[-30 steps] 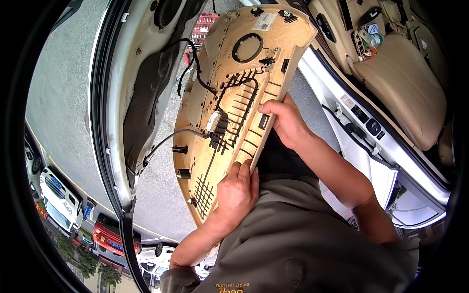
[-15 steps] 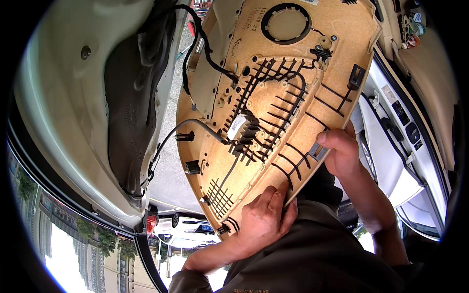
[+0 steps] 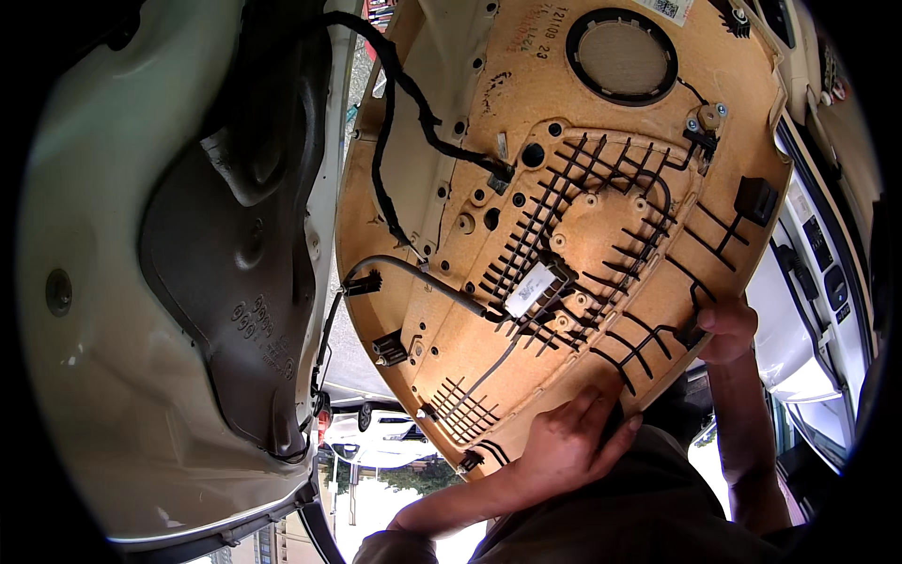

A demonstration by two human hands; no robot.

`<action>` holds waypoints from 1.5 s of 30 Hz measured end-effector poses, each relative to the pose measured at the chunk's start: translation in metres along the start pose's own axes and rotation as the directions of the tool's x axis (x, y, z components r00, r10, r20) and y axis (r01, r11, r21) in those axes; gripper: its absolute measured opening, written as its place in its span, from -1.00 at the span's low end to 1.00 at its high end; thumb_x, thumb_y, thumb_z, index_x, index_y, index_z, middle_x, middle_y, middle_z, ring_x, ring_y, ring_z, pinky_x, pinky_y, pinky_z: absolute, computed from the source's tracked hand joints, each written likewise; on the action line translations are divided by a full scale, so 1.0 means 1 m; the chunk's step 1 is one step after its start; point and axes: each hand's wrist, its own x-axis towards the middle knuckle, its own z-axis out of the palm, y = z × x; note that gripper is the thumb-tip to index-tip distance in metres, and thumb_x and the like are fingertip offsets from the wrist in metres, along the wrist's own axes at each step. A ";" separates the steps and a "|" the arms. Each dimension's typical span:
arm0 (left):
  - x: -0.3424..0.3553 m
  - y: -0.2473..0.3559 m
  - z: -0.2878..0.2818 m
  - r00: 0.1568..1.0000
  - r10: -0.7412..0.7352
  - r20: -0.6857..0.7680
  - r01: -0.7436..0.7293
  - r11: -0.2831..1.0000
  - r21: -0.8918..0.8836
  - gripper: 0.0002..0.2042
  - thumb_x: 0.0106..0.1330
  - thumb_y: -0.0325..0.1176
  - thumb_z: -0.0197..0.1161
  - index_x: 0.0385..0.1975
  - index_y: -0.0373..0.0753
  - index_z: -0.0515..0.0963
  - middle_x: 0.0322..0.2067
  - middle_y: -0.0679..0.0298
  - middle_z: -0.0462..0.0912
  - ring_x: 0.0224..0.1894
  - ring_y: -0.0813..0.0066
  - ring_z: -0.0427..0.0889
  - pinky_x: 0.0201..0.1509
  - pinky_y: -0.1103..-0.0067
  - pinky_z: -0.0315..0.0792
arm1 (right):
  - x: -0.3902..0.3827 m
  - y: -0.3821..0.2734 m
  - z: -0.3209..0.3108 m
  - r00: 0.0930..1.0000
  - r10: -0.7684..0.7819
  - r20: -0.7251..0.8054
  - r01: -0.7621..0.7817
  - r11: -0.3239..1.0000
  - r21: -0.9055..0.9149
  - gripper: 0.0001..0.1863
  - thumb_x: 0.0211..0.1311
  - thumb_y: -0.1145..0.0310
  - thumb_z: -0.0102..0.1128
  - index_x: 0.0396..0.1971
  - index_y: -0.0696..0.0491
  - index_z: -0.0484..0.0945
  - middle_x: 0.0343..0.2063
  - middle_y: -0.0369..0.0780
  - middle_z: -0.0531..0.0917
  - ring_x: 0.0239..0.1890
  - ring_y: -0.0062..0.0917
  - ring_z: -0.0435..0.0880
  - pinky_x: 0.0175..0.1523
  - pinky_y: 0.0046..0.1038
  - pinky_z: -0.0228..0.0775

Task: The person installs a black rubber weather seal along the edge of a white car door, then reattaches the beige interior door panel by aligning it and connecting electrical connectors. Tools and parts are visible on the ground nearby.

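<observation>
A car door trim panel stands tilted before me, its tan back side facing up to view. It carries black plastic ribs, a round speaker grille and a white-labelled module. My left hand is closed on the panel's lower edge, its fingertips partly hidden. Farther right, my right hand grips the panel's right edge, thumb on the back side. A black wiring harness loops from the door side to the panel. A thinner cable runs from the module to the bare door.
On the left is the pale car door shell, with a dark sound-deadening sheet over its inside. Another open door with a switch panel shows at the far right. A white car is parked beyond the panel.
The panel and both hands have shifted right in the picture, and the panel looks larger. More of the door shell shows at left. Both hands keep their grip.
</observation>
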 end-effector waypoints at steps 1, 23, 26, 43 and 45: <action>0.001 -0.002 -0.001 1.000 -0.011 -0.003 0.011 0.999 -0.034 -0.58 0.30 -0.24 0.38 0.01 -0.45 0.59 -0.35 0.09 0.62 -0.51 0.20 0.69 -0.43 0.42 0.60 | 0.000 0.000 0.002 1.000 0.002 -0.008 -0.002 1.000 0.025 -0.07 -0.09 0.43 0.25 0.39 0.32 0.16 0.21 0.07 0.53 0.17 -0.12 0.63 0.25 -0.18 0.54; 0.014 -0.025 -0.038 0.967 -0.128 -0.222 0.045 0.938 -0.344 -0.87 0.43 -0.46 0.23 -0.15 -0.39 0.60 -0.49 0.12 0.67 -0.52 0.40 0.69 -0.39 0.54 0.54 | -0.010 -0.006 0.007 0.997 0.037 -0.064 -0.029 0.992 0.125 -0.08 -0.26 0.59 0.19 0.34 0.31 0.29 0.25 0.06 0.50 0.32 -0.03 0.46 0.43 -0.11 0.32; -0.002 -0.048 -0.048 0.865 -0.166 -0.473 0.018 0.954 -0.301 -0.80 0.51 -0.38 0.17 -0.11 -0.42 0.58 -0.58 0.20 0.64 -0.56 0.51 0.62 -0.43 0.61 0.48 | -0.009 -0.006 0.009 0.998 0.033 -0.054 -0.028 0.996 0.089 -0.07 -0.21 0.55 0.20 0.36 0.31 0.23 0.25 0.09 0.48 0.30 -0.03 0.49 0.40 -0.09 0.38; 0.023 -0.130 -0.088 0.523 -0.570 -0.633 0.200 0.805 -0.559 -0.67 0.53 -0.24 0.10 0.07 -0.37 0.54 0.00 0.16 0.60 -0.03 0.38 0.58 0.10 0.45 0.50 | 0.008 -0.005 0.022 0.999 0.034 -0.017 -0.032 0.991 0.128 -0.04 -0.21 0.61 0.34 0.38 0.31 0.22 0.23 0.06 0.53 0.27 -0.11 0.54 0.37 -0.17 0.39; 0.023 -0.135 -0.089 0.550 -0.530 -0.645 0.209 0.835 -0.509 -0.66 0.52 -0.23 0.10 0.07 -0.38 0.53 0.00 0.15 0.60 -0.02 0.37 0.58 0.11 0.43 0.50 | 0.010 -0.005 0.024 0.999 0.031 -0.014 -0.029 0.990 0.138 -0.04 -0.20 0.60 0.34 0.37 0.31 0.22 0.23 0.06 0.53 0.27 -0.11 0.54 0.37 -0.17 0.39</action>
